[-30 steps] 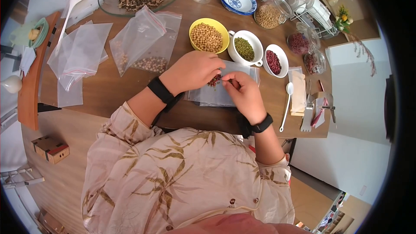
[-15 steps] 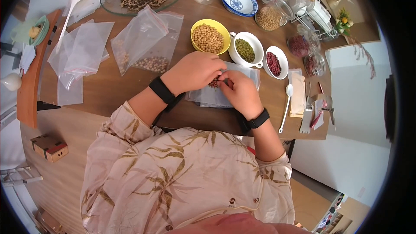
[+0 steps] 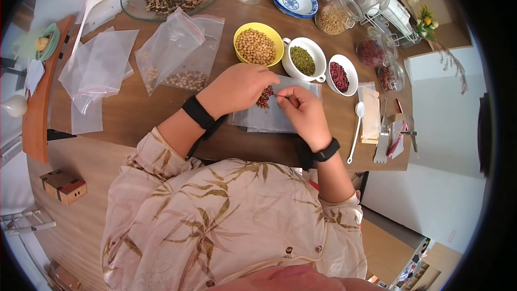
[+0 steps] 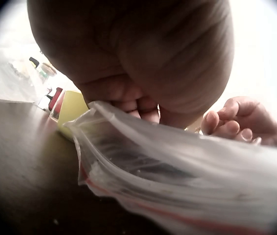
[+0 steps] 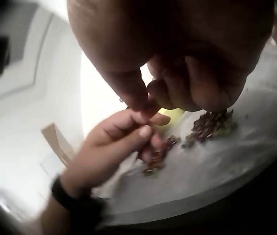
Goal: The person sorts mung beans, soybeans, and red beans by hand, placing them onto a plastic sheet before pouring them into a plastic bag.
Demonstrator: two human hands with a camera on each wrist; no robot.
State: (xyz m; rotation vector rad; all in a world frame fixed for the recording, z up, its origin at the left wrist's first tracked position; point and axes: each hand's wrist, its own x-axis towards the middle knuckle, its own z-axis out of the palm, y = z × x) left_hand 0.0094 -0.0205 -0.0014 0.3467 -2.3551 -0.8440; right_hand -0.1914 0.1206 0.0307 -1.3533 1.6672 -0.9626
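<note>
In the head view, mixed red and green beans (image 3: 265, 97) lie on a clear plastic bag (image 3: 272, 118). The left hand (image 3: 239, 90) is held over their left side, fingers relaxed and bent; in the right wrist view this hand (image 5: 99, 152) has its thumb apart from the index finger, with beans beneath. From the right, the right hand (image 3: 306, 112) brings thumb and index together on what looks like one small dark bean. Two bean clusters show in the right wrist view, one a darker pile (image 5: 209, 128). A red-striped bag edge (image 4: 168, 196) crosses the left wrist view.
Behind the hands stand a yellow bowl of chickpeas (image 3: 256, 47), a white cup of green beans (image 3: 302, 60) and a white bowl of red beans (image 3: 339, 77). Plastic bags (image 3: 186, 54) lie at left; a white spoon (image 3: 355, 134) is at right.
The right hand moved in toward the left fingertips, then drew back slightly to the right. More of the bean pile is uncovered now. The left hand has hardly moved.
</note>
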